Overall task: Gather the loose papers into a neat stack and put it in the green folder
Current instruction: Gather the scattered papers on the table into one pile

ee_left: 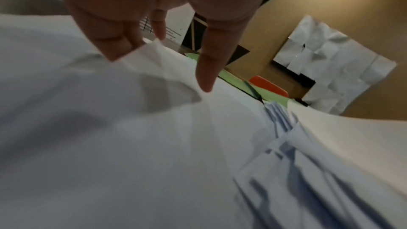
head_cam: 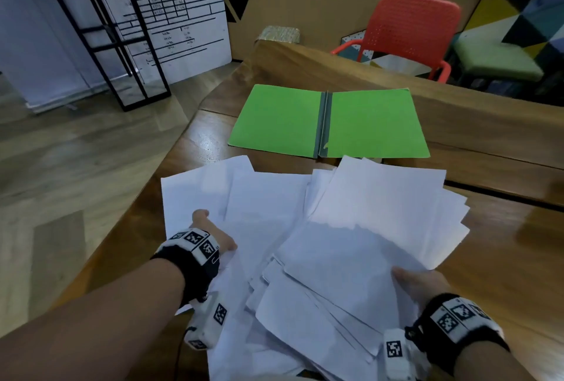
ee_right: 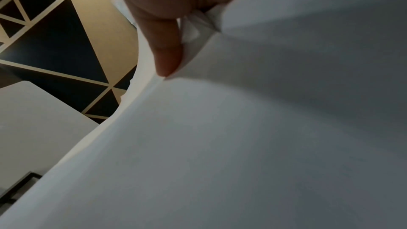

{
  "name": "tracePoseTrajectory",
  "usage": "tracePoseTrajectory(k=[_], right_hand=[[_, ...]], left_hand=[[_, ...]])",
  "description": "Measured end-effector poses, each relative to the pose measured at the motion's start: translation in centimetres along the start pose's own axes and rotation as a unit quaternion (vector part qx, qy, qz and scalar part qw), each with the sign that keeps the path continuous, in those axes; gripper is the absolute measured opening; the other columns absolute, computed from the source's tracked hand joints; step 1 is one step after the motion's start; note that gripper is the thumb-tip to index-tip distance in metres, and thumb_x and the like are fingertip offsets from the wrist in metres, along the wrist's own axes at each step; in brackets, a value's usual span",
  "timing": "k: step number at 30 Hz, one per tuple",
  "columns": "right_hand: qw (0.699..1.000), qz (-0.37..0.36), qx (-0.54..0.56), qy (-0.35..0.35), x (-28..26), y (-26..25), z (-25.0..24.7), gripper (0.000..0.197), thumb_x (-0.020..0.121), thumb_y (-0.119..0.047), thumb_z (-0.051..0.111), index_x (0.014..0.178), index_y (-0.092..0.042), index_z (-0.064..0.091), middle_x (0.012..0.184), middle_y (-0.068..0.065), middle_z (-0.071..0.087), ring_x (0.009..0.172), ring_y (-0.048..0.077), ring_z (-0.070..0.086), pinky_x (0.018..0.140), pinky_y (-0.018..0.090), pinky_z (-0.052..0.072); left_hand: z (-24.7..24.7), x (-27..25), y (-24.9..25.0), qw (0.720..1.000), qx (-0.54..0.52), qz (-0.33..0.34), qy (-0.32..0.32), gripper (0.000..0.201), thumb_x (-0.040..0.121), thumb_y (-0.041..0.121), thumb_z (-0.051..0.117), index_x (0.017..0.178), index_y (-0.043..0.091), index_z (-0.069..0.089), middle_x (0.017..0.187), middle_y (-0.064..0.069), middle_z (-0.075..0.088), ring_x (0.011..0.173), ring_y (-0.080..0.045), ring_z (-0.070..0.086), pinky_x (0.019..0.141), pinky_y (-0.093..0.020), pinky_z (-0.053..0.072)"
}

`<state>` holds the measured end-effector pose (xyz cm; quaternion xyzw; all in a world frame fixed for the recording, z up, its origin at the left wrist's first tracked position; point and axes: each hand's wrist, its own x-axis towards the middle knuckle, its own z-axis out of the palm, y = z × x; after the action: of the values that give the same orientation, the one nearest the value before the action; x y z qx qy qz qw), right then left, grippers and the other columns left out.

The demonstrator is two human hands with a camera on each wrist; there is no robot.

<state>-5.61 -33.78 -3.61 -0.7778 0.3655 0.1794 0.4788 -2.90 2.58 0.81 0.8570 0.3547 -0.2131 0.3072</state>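
The green folder point(head_cam: 329, 121) lies open and flat on the wooden table point(head_cam: 503, 243); a strip of it point(ee_left: 233, 79) shows past the sheets in the left wrist view. Several loose white papers point(head_cam: 351, 228) are fanned out unevenly in front of it. My left hand point(head_cam: 213, 234) pinches the left sheets point(ee_left: 154, 145), thumb point(ee_left: 207, 72) on top and fingers point(ee_left: 114, 44) behind the paper edge. My right hand point(head_cam: 409, 280) grips the right-hand bundle point(ee_right: 242, 145) at its near corner, its thumb point(ee_right: 167, 55) pressed on the top sheet, which bows upward.
The table's left edge point(head_cam: 171, 155) runs diagonally beside the papers, with wooden floor beyond. A red chair point(head_cam: 412, 30) stands behind the table's far side. A whiteboard point(head_cam: 171, 14) and a black metal frame point(head_cam: 100, 42) stand at the back left.
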Motion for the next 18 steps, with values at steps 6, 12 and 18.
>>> tracePoseTrajectory(k=[6,12,18], right_hand=[[1.000,0.007,0.021,0.005,0.0,0.4,0.1,0.056,0.079,-0.025,0.072,0.114,0.015,0.056,0.111,0.027,0.061,0.104,0.042,0.058,0.094,0.045,0.048],[0.996,0.030,0.085,0.014,0.2,1.6,-0.2,0.054,0.071,-0.024,0.078,0.107,0.013,0.061,0.107,0.021,0.064,0.104,0.042,0.060,0.090,0.045,0.048],[0.993,0.016,0.118,-0.004,0.0,1.6,-0.3,0.023,0.078,-0.012,0.073,0.081,0.005,0.059,0.082,0.015,0.060,0.086,0.034,0.055,0.079,0.038,0.043]], left_hand=[[-1.6,-0.6,0.2,0.993,0.026,0.113,-0.008,0.042,0.083,0.029,0.061,0.122,0.014,0.054,0.132,-0.015,0.055,0.117,-0.031,0.052,0.092,-0.031,0.039],[-2.9,-1.0,2.2,0.979,-0.160,0.117,0.055,0.040,0.081,0.029,0.063,0.116,0.010,0.056,0.112,-0.014,0.064,0.091,-0.029,0.056,0.083,-0.030,0.044],[-2.3,-1.0,1.9,0.995,-0.071,0.074,0.021,0.072,0.077,0.031,0.071,0.136,0.005,0.039,0.139,-0.017,0.048,0.125,-0.033,0.048,0.101,-0.037,0.038]])
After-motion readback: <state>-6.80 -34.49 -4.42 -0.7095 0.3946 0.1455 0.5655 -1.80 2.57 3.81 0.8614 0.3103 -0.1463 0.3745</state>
